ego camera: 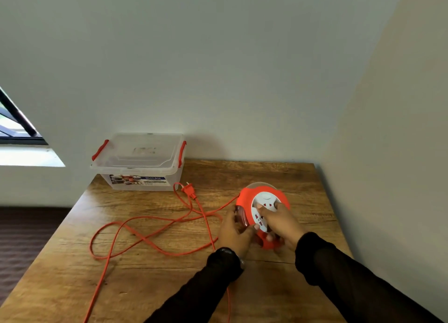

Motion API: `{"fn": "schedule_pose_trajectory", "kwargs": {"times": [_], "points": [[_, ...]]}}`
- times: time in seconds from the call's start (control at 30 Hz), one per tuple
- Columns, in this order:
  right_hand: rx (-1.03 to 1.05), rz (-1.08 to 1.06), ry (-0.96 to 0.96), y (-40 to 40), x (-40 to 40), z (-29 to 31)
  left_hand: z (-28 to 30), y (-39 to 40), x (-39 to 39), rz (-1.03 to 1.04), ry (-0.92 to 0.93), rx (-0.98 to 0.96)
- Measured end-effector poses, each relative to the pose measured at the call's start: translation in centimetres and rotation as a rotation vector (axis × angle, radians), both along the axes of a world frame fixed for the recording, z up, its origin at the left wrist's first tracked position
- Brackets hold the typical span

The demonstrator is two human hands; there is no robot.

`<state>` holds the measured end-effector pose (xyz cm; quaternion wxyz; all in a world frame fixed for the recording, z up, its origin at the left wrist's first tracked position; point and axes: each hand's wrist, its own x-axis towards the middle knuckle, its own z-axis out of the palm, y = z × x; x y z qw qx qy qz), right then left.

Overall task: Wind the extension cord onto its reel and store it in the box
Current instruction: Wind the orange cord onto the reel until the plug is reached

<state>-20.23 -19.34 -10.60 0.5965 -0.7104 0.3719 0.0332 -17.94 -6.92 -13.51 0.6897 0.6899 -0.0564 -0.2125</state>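
Note:
An orange cord reel [247, 196] with a white socket face stands tilted on the wooden table [242, 174] at the right. My left hand [234, 230] grips its left rim. My right hand [281, 222] lies across the white socket face with the fingers wrapped around it. The orange cord [145, 236] runs out from the reel in loose loops over the table's middle and left, and part of it drops off the front edge. Its plug [188, 189] lies beside the box. The clear plastic box [139, 162] with red latches stands at the back left, its lid closed.
A white wall runs behind the table and along its right side. A window [14, 123] and its sill are at the far left. Dark flooring lies below the table's left edge.

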Motion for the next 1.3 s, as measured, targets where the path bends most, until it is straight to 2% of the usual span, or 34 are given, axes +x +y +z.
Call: {"fn": "schedule_pose_trajectory", "kwargs": {"times": [0.07,0.17,0.23,0.33,0.47,0.53,0.63,0.77,0.87,0.93,0.97,1.03,1.13,1.17,1.3], "points": [[-0.09,0.043,0.05,-0.1,0.1,0.0,0.1,1.1,1.2,-0.072,-0.174,0.234],[-0.277,0.151,0.104,-0.5,0.1,-0.1,-0.3,3.6,2.9,0.065,-0.446,0.539],[-0.357,0.195,0.138,-0.8,0.1,-0.2,-0.8,5.4,3.5,0.111,-0.504,0.717],[-0.523,0.271,0.207,-1.0,0.5,0.0,-1.5,7.2,4.0,-0.036,-0.445,1.13],[-0.688,0.368,0.256,-0.8,1.1,-0.2,-1.7,9.2,5.1,-0.212,-0.513,1.128],[-0.723,0.411,0.271,-0.6,1.5,-0.3,-1.4,10.6,6.3,-0.274,-0.604,1.227],[-0.745,0.453,0.281,-0.3,2.1,-0.3,-0.8,12.7,8.1,-0.282,-0.708,1.407],[-0.808,0.531,0.306,-0.3,2.7,0.0,0.3,13.2,9.0,-0.241,-0.677,1.519],[-0.966,0.578,0.298,-0.3,2.7,0.3,0.8,11.7,7.4,-0.126,-0.686,1.441],[-1.099,0.62,0.269,-0.8,2.6,1.0,1.1,10.1,5.6,-0.101,-0.657,1.237],[-1.141,0.675,0.256,-1.2,2.6,1.6,1.2,9.2,4.6,-0.11,-0.58,1.115],[-1.138,0.875,0.246,-2.2,2.6,2.6,1.6,7.4,2.9,-0.178,-0.288,0.884],[-1.097,1.154,0.267,-3.2,2.4,3.0,1.5,4.8,0.2,-0.227,0.352,0.415],[-1.109,1.211,0.255,-3.3,2.3,2.7,1.4,4.0,-0.5,-0.221,0.501,0.292],[-1.196,1.304,0.24,-3.5,2.1,1.6,1.0,1.7,-1.3,-0.078,0.69,0.056]]}}
